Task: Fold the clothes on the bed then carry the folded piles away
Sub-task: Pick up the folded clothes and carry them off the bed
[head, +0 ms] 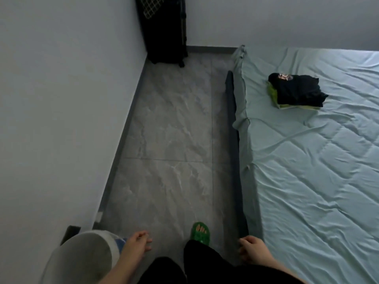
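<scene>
Person stands in the floor strip (170,140) between the white wall (61,99) on the left and the bed (320,181) on the right. The strip is grey marble-look tile, bare along its length, bounded left by a dark skirting board and right by the dark bed frame edge (233,140).

Far end of the strip: a black upright object (164,29) with a white grid pattern near its top, standing in the wall corner, touching or just beside the left wall. It takes up part of the strip's width there.

Near end, bottom left: a pale round-topped cylinder (82,257), just beside the left arm.

Left hand (139,241) hangs over the floor, fingers loosely curled and slightly apart, holding nothing. Right hand (253,250) hangs just beside the bed's near corner, fingers curled under, empty; contact with the frame cannot be told.

One foot in a green slipper (200,232) is forward on the tile, black trousers above it.

Folded pile (297,91) sits on the light green sheet, near the bed's left edge toward the far end, well apart from both hands: black garments on top, a yellow-green one at the bottom. Rest of the sheet is wrinkled and bare; it overhangs the frame unevenly along the left side.
</scene>
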The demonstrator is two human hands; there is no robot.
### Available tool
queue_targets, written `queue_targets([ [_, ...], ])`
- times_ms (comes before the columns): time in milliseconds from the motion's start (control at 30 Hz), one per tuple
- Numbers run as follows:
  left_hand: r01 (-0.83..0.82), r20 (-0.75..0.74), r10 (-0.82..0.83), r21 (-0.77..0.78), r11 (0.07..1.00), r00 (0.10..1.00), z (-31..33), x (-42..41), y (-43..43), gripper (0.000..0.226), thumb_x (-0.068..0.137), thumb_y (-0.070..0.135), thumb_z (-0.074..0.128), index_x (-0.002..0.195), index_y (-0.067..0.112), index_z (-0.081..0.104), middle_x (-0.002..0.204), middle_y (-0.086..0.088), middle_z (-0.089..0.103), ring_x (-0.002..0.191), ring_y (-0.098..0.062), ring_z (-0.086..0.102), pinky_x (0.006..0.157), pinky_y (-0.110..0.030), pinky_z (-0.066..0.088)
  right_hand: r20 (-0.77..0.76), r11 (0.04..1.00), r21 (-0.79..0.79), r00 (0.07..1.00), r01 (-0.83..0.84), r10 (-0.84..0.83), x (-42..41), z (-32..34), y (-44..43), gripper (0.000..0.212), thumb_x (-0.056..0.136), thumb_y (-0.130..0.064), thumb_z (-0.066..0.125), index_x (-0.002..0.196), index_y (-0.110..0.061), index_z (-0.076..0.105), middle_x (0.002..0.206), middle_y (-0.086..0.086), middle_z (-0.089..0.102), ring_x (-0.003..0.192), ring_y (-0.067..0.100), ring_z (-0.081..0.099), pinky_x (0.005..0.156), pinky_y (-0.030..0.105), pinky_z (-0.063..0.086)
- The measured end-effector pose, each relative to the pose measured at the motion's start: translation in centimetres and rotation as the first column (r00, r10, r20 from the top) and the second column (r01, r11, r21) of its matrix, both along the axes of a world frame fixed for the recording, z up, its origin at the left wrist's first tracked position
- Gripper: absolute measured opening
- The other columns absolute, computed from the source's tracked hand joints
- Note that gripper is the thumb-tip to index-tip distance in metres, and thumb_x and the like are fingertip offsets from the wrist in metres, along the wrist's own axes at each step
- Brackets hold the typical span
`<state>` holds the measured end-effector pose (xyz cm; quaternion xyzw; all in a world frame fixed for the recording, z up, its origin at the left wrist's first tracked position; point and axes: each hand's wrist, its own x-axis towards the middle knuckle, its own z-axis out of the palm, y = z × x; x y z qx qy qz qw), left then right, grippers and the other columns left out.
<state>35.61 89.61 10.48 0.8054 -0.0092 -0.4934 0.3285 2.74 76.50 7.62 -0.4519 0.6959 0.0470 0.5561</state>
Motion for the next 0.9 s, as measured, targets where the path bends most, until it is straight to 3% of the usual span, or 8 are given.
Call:
queue_targets([
  [167,0.05,0.02,-0.051,0.025,0.998,0.998,0.3,2.5,-7.9,0.018,0.098,0.003,0.044,0.11,-0.003,0.057,0.076,-0.014,0.059,0.058,-0.023,0.051,0.041,-0.023,0.039,0.11,0.998,-0.047,0.993,0.052,-0.047,6.4,1.7,-10.4,0.017,0.096,-0.011,0.053,0.088,-0.001,0.064,0.064,0.01,0.064,0.042,0.014,0.056,0.04,0.02,0.041],
  [267,0.079,0.053,-0.081,0.041,0.996,0.995,0.5,4.9,-12.8,0.022,0.098,0.004,0.044,0.114,-0.005,0.057,0.077,-0.012,0.059,0.058,-0.023,0.051,0.033,-0.016,0.037,0.17,0.994,-0.081,0.984,0.066,-0.052,10.4,2.9,-16.8,0.015,0.096,-0.013,0.054,0.085,-0.007,0.063,0.068,0.009,0.068,0.05,0.017,0.06,0.051,0.025,0.047],
  [400,0.128,0.045,-0.131,0.063,0.99,0.99,0.4,8.4,-20.2,0.024,0.099,0.007,0.044,0.116,-0.006,0.055,0.082,-0.014,0.059,0.06,-0.02,0.051,0.054,-0.024,0.03,0.202,0.99,-0.1,0.976,0.104,-0.082,14.3,3.7,-24.6,0.015,0.096,-0.014,0.054,0.084,-0.01,0.062,0.068,0.007,0.067,0.053,0.018,0.061,0.055,0.028,0.046],
  [500,0.194,0.05,-0.197,0.067,0.979,0.979,0.4,11.4,-26.8,0.024,0.099,0.008,0.045,0.115,-0.007,0.055,0.081,-0.015,0.059,0.06,-0.02,0.052,0.053,-0.024,0.031,0.176,0.986,-0.107,0.978,0.128,-0.108,16.1,3.5,-29.4,0.015,0.096,-0.014,0.053,0.087,-0.007,0.063,0.067,0.005,0.067,0.046,0.011,0.059,0.05,0.022,0.043],
  [667,0.366,0.02,-0.367,0.042,0.93,0.93,1.0,15.2,-39.5,0.02,0.099,0.004,0.043,0.107,-0.008,0.057,0.072,-0.012,0.057,0.057,-0.02,0.049,0.031,-0.011,0.034,0.115,0.946,-0.078,0.945,0.315,-0.306,16.9,3.0,-35.0,0.014,0.096,-0.008,0.052,0.093,0.002,0.063,0.069,0.016,0.062,0.04,0.012,0.052,0.036,0.016,0.037],
  [900,0.509,0.042,-0.508,-0.024,0.86,0.86,2.6,15.3,-56.3,0.024,0.099,0.005,0.042,0.114,-0.007,0.057,0.088,-0.016,0.06,0.062,-0.019,0.051,0.039,-0.012,0.04,0.007,0.907,-0.064,0.909,0.417,-0.417,14.7,2.5,-40.5,0.017,0.094,-0.011,0.056,0.079,-0.01,0.063,0.065,0.009,0.067,0.046,0.012,0.057,0.043,0.02,0.04],
])
